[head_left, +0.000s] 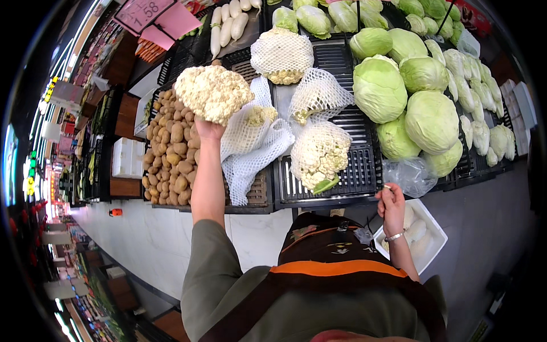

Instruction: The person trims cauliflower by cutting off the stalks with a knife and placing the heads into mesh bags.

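My left hand (209, 129) holds up a large bare cauliflower (212, 94) from beneath, above the edge of the potatoes (176, 149). Most of those fingers are hidden under the head. My right hand (392, 206) is closed in a pinch near the crate's front right corner; a tiny pale bit shows at its fingertips, too small to name. In front of me, a net-wrapped cauliflower (321, 153) with a green stem piece lies on the black crate (364, 165). Loose white foam netting (250, 165) partly covers another cauliflower (261, 116) beside the potatoes.
Another netted cauliflower (282, 54) sits farther back, near white radishes (231, 25). Round cabbages (421, 108) are piled at the right, with a clear plastic bag (411, 175) before them. A white foam box (436, 228) with pale contents stands low by my right arm.
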{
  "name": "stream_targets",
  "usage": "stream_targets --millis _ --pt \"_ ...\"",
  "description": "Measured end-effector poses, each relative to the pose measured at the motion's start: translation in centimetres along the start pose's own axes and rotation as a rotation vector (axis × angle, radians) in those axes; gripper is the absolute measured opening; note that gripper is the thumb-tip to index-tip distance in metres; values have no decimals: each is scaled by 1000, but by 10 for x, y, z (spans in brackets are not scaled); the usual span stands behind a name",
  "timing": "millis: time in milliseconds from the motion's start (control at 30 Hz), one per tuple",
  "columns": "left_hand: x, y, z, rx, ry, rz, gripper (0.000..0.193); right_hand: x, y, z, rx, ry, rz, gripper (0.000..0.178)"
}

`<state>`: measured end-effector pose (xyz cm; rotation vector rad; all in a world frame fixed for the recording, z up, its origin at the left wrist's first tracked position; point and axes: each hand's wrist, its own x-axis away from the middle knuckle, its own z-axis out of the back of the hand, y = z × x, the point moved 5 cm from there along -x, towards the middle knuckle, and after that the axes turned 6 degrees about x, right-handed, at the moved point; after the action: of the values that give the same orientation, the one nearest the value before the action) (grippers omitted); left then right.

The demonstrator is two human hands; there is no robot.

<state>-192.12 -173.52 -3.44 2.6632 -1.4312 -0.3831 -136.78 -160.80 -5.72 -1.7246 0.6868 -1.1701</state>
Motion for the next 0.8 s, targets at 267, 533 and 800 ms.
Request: stream_targets --millis 267,533,800 --pt "-96 17 107 -309 393 156 55 32 33 -23 20 411 -51 14" --pt "-139 8 212 -214 480 379 56 30 28 -80 113 514 -63 15" --pt "-143 -9 270 -89 602 518 55 20 21 -107 201 542 -57 13"
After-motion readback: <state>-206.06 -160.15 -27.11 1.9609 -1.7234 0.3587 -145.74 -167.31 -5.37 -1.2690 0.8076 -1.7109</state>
